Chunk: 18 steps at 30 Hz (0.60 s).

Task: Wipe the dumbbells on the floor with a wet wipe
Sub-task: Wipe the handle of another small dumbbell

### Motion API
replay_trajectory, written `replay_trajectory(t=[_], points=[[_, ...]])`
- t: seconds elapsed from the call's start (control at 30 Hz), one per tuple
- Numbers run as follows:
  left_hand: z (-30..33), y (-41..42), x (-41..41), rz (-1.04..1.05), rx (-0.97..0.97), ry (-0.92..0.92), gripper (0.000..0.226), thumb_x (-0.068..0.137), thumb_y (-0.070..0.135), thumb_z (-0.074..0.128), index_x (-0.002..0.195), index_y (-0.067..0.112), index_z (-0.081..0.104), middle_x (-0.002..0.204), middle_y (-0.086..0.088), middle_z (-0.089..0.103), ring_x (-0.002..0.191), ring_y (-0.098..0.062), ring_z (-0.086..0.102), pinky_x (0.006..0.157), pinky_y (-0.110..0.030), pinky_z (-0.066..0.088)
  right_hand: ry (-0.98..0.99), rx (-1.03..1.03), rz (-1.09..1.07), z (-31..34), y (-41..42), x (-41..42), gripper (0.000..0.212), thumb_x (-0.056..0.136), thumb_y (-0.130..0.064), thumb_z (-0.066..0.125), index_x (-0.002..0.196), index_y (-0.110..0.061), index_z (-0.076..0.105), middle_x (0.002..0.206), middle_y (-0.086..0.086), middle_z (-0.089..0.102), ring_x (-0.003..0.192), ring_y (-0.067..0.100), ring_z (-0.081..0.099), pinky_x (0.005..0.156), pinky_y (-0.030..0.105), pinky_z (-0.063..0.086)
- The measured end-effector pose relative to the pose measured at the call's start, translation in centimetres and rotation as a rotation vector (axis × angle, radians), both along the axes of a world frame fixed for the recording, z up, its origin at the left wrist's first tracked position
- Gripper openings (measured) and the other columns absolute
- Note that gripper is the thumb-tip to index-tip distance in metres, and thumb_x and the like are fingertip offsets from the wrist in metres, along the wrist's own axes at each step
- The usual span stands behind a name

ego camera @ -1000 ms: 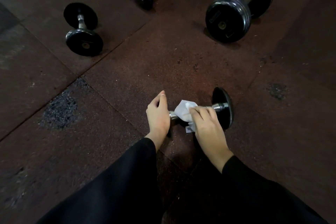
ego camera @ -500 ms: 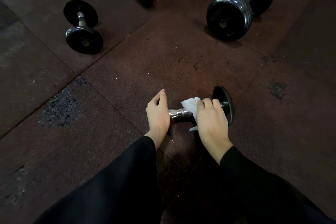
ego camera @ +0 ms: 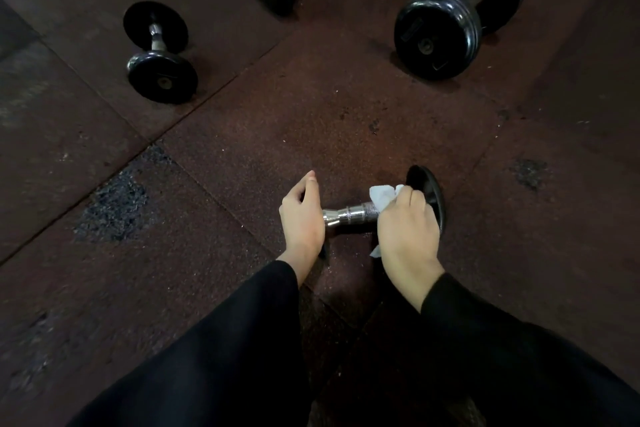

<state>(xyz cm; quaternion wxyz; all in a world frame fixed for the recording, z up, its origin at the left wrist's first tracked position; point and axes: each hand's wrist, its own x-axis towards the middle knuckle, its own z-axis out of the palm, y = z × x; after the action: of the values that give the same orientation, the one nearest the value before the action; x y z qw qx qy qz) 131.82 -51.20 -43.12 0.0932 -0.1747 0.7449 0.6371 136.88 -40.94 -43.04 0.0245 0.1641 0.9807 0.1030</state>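
From the head view, dark reddish rubber floor tiles [ego camera: 346, 107] with worn grey patches carry three spare dumbbells [ego camera: 161, 52] at the far side. On the near dumbbell [ego camera: 353, 213], the left hand [ego camera: 303, 215] cups one end plate; the right hand [ego camera: 405, 232] grips a wet wipe [ego camera: 382, 196] around its chrome handle.

The near dumbbell's handle [ego camera: 349, 214] is shiny chromed metal, knurled toward the crumpled white wet wipe [ego camera: 382, 195]. Its end plate [ego camera: 429, 191] looks glossy black. The floor tiles [ego camera: 311, 121] are matt, speckled, grainy rubber, with one crumbled patch [ego camera: 114, 208].
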Motion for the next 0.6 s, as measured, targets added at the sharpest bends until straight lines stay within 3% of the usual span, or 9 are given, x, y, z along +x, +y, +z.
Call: replay_trajectory(t=[0.07, 0.13, 0.2, 0.47, 0.53, 0.6], points=[[0.1, 0.0, 0.0, -0.007, -0.008, -0.002, 0.038, 0.096, 0.027, 0.043, 0.128, 0.011, 0.056, 0.134, 0.001, 0.054, 0.126, -0.009, 0.046, 0.108, -0.022, 0.031, -0.058, 0.081, -0.007, 0.9, 0.1, -0.4, 0.038, 0.074, -0.013, 0.039, 0.085, -0.013, 0.075, 0.088, 0.000, 0.065, 0.081, 0.013, 0.061, 0.068, 0.021, 0.047], [0.1, 0.0, 0.1, -0.010, -0.012, 0.002, 0.038, 0.096, 0.028, 0.044, 0.128, 0.011, 0.056, 0.134, 0.001, 0.055, 0.126, -0.010, 0.046, 0.109, -0.023, 0.031, -0.061, 0.126, 0.022, 0.3, 0.5, -1.1, 0.038, 0.088, -0.010, 0.036, 0.115, -0.007, 0.062, 0.117, 0.008, 0.054, 0.106, 0.019, 0.052, 0.086, 0.025, 0.043], [0.1, 0.0, 0.0, -0.005, -0.010, -0.001, 0.038, 0.096, 0.027, 0.044, 0.127, 0.011, 0.056, 0.134, 0.001, 0.055, 0.126, -0.010, 0.047, 0.107, -0.021, 0.032, -0.109, 0.050, 0.051, 0.2, 0.4, -1.1, 0.036, 0.096, -0.011, 0.034, 0.127, 0.000, 0.049, 0.129, 0.015, 0.040, 0.117, 0.025, 0.042, 0.095, 0.029, 0.038], [1.0, -0.5, 1.2, -0.016, -0.056, 0.064, 0.042, 0.096, 0.033, 0.045, 0.135, 0.017, 0.046, 0.138, 0.005, 0.049, 0.121, 0.000, 0.041, 0.098, -0.012, 0.027, -0.207, 0.102, 0.065, 0.0, 0.3, -0.1, 0.034, 0.095, -0.013, 0.043, 0.123, 0.003, 0.052, 0.130, 0.018, 0.039, 0.116, 0.025, 0.044, 0.096, 0.026, 0.039], [0.9, -0.8, 2.4, -0.069, -0.087, 0.077, 0.048, 0.095, 0.033, 0.047, 0.140, 0.018, 0.040, 0.141, 0.005, 0.046, 0.119, 0.005, 0.038, 0.095, -0.006, 0.025, -0.198, 0.101, 0.009, 0.5, 0.2, -0.1, 0.035, 0.090, -0.022, 0.054, 0.117, -0.001, 0.059, 0.124, 0.013, 0.047, 0.110, 0.022, 0.049, 0.092, 0.024, 0.042], [0.2, -1.2, 3.8, -0.170, -0.156, 0.076, 0.057, 0.092, 0.030, 0.052, 0.144, 0.019, 0.032, 0.145, 0.004, 0.041, 0.128, 0.000, 0.036, 0.101, -0.010, 0.025, -0.164, 0.076, 0.000, 0.5, 0.4, -0.1, 0.037, 0.091, -0.017, 0.051, 0.122, 0.003, 0.054, 0.124, 0.013, 0.046, 0.112, 0.023, 0.048, 0.093, 0.026, 0.042]])
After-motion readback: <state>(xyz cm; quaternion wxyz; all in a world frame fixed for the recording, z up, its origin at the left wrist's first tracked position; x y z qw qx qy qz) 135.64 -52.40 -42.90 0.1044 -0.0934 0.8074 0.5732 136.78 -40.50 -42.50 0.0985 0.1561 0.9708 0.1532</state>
